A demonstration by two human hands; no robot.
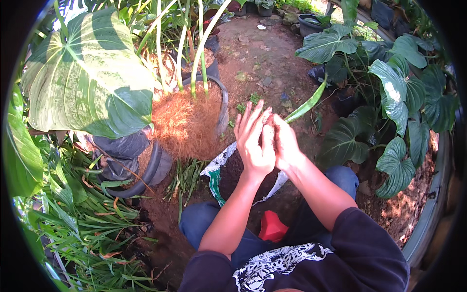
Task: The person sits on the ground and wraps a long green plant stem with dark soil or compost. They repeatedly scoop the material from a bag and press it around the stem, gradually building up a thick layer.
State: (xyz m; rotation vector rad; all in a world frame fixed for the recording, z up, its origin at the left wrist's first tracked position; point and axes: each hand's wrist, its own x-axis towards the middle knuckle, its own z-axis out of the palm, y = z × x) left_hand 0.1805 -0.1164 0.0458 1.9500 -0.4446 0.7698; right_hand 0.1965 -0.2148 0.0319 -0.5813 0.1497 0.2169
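Observation:
My left hand (255, 140) and my right hand (285, 142) are pressed together above an open plastic sack (215, 179) of dark soil (233, 171). Soil clings to the fingers of both. Whether something lies between the palms is hidden. From behind my right hand a long narrow green leaf (310, 104) sticks out to the upper right; where it is held or rooted cannot be seen. Below the sack, between my knees, lies a red plastic object (271, 228).
Left of the sack stands a black pot (223, 109) with tall stems and brown fibre (182, 124). A huge leaf (91, 76) overhangs another pot (157, 171). Broad-leaved plants (394, 95) crowd the right. Bare earth (251, 58) runs ahead.

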